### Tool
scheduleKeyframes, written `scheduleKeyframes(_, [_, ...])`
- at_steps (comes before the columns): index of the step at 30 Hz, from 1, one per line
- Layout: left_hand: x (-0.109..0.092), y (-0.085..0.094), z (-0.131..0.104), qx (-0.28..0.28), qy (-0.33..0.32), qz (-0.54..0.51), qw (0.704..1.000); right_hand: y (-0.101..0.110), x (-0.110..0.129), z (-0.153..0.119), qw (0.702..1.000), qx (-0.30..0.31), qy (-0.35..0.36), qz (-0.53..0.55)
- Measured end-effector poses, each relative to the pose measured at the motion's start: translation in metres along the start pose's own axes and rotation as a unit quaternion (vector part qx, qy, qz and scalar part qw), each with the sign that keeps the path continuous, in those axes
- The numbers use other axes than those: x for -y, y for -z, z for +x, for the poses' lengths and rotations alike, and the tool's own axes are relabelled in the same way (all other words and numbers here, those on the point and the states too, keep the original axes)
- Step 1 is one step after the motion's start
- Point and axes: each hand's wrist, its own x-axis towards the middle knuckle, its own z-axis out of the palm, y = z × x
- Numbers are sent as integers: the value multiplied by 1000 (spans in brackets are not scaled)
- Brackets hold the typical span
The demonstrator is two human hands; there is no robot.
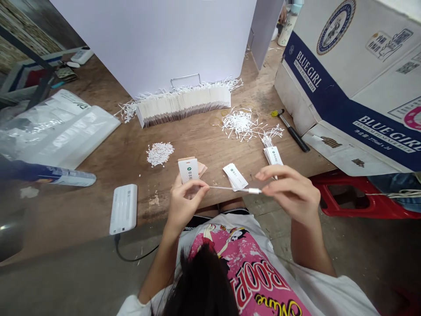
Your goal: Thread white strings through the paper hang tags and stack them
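My left hand [186, 199] holds several tags, a white one [189, 170] in front with brown ones behind, and pinches one end of a white string [221, 188]. The string is stretched sideways to my right hand [292, 191], whose thumb and a finger grip its white plastic end [254, 191]. Under the string, a fanned stack of white tags [234, 177] lies near the table edge. Just beyond my right hand is a bundle of tags with strings [272, 156]. Farther back lies a loose pile of white strings [239, 124].
A long row of tags [184, 103] stands before a white panel [158, 39]. Small white pieces [159, 153], a power bank [123, 209] and a spray can [66, 175] are left. A hammer [294, 131], beer box [355, 83] and red stool [338, 197] are right.
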Motion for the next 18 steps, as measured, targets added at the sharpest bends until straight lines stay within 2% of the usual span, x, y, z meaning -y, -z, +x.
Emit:
scheduleKeyframes(2, [1,-4,0,-34,-32,15,999,0,8,-2,993,96,42,60])
scheduleKeyframes(4, [2,-10,-1,-51,-71,3,996,-6,14,-3,963,216,74,142])
scheduleKeyframes(5, [2,-13,-2,-51,-92,-7,994,-12,14,-4,950,244,69,182])
scheduleKeyframes(6, [1,-16,-3,-47,-114,-18,992,-20,13,-5,947,234,41,214])
scheduleKeyframes(7, [0,-19,-4,-39,-135,-26,990,-28,11,-7,954,186,-9,234])
scheduleKeyframes(9, [-1,-24,-5,-16,-162,-37,986,-47,2,-11,959,44,-149,237])
scheduleKeyframes(10, [-1,-26,-6,-3,-168,-37,985,-56,-2,-14,948,1,-213,234])
scheduleKeyframes(11, [-1,-27,-6,8,-171,-34,985,-64,-6,-16,934,-9,-265,241])
scheduleKeyframes(13, [0,-29,-7,25,-170,-27,985,-75,-12,-20,898,30,-330,289])
scheduleKeyframes(15, [2,-29,-7,40,-161,-21,986,-81,-14,-24,862,67,-366,344])
scheduleKeyframes(18, [4,-29,-8,67,-129,-19,989,-82,-19,-31,819,71,-406,399])
